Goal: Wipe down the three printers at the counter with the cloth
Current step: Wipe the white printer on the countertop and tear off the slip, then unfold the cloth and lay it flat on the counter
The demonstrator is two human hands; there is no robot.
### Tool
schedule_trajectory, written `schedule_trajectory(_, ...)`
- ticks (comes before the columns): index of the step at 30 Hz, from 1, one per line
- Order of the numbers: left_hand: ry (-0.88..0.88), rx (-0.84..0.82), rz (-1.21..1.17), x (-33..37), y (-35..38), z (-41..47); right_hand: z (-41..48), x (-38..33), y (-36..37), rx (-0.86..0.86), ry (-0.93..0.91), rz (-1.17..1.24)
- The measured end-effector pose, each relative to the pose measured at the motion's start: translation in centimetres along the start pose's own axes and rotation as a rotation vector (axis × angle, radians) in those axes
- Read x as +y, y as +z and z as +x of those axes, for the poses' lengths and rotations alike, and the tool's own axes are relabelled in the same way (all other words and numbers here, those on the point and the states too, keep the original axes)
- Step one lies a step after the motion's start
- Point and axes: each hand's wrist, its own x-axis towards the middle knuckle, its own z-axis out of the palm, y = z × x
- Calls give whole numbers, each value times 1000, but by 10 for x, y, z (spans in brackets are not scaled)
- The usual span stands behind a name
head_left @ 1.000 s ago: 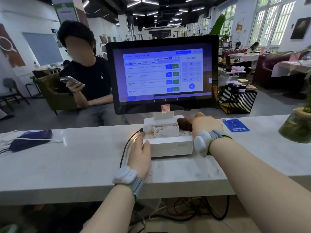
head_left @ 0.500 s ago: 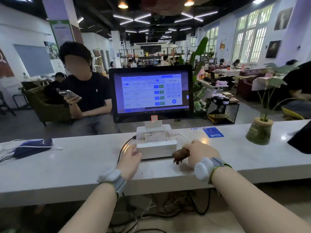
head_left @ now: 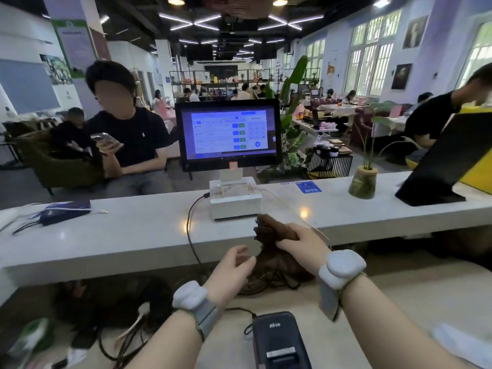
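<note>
**Cloth held between two printers at the counter**

A brown cloth (head_left: 274, 233) is seen bunched in the right hand (head_left: 300, 242), whose fingers are closed around it just above the near edge of the white counter (head_left: 119, 235). The left hand (head_left: 231, 270) is held open, fingers spread and empty, just beside the hanging part of the cloth. The white printer (head_left: 235, 199) lies on the counter top, far of the cloth and slightly to its left, below the touchscreen (head_left: 227, 134). A black printer (head_left: 279, 339) lies on the lower surface, near of both hands, with its long axis running near to far. Either machine is judged to be closer to the right hand, which already carries the cloth. A third printer cannot be made out with certainty.
</note>
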Motion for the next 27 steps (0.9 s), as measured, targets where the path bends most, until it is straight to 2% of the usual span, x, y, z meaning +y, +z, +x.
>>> schedule_trajectory(6,-206,-206,-510,-11,39,-54,-63,23,-5,-12,96,294)
schedule_trajectory(8,-236,-278,-570,-16,54,-68,-88,41,-6,46,131,367)
schedule_trajectory(13,-246,-334,-652,-33,90,-82,-130,74,-5,140,238,555)
schedule_trajectory(16,-293,-393,-684,-44,120,-97,-155,96,-17,158,287,553)
schedule_trajectory(20,-309,-334,-674,-64,152,-108,-175,126,-26,174,324,533)
schedule_trajectory(27,-329,-298,-505,-92,224,-112,-186,200,-45,97,374,532)
